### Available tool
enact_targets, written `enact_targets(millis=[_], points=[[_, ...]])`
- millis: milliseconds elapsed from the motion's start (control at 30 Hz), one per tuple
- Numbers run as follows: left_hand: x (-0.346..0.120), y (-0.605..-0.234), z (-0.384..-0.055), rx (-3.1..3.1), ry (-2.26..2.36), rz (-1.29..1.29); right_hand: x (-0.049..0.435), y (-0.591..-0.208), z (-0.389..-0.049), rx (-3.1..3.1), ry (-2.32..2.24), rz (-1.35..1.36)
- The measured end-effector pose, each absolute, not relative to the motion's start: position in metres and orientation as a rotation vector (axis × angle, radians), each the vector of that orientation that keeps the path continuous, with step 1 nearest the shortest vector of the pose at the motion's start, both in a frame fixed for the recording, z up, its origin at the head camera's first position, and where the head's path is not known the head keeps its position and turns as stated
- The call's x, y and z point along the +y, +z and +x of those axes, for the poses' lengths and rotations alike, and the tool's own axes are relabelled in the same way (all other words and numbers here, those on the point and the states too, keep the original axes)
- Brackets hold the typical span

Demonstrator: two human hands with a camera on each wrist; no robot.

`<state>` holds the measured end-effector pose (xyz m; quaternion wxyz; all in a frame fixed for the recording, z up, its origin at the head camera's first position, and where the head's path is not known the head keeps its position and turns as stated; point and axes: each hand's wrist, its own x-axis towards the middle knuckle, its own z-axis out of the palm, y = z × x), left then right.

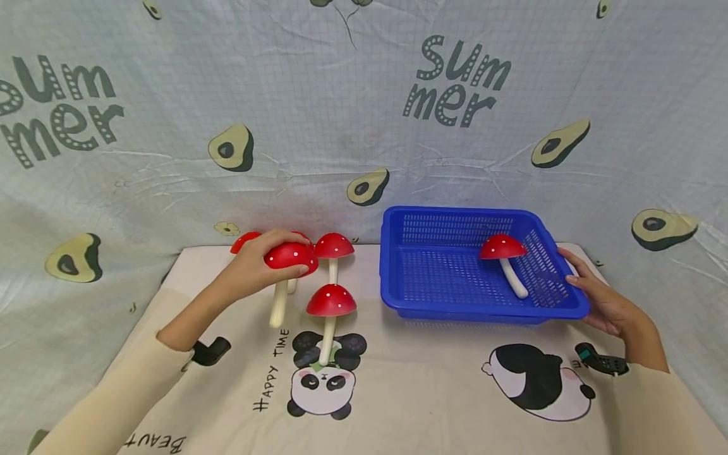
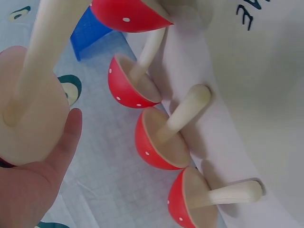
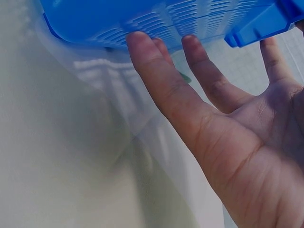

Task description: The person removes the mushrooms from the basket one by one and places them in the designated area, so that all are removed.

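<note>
My left hand (image 1: 258, 268) grips a toy mushroom (image 1: 291, 258) by its red, white-dotted cap, its pale stem pointing down. The left wrist view shows the cap's pale underside and the thumb along its edge. Close to this hand, a mushroom (image 1: 331, 300) lies nearer the front, and another mushroom (image 1: 333, 245) is behind it. Two further caps are partly hidden by the left hand. My right hand (image 1: 603, 300) holds the right edge of a blue basket (image 1: 438, 309), thumb on the rim and fingers spread against the outer wall. Inside the basket lies one mushroom (image 1: 503, 248).
A pale tablecloth (image 1: 432, 385) with panda prints covers the table. Behind it hangs a light curtain (image 1: 318, 82) printed with avocados and lettering. The back row of mushrooms (image 2: 164, 137) stands close to this curtain in the left wrist view.
</note>
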<state>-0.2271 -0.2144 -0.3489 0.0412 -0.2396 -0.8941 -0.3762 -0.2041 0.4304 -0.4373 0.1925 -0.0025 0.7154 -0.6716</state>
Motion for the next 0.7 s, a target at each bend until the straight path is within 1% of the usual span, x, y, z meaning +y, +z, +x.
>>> enact_targets(millis=[700], points=[[-0.242,-0.384,-0.225,-2.78,-1.181,-0.729,0.433,-0.438,-0.205,1.983,-1.896,-0.021]])
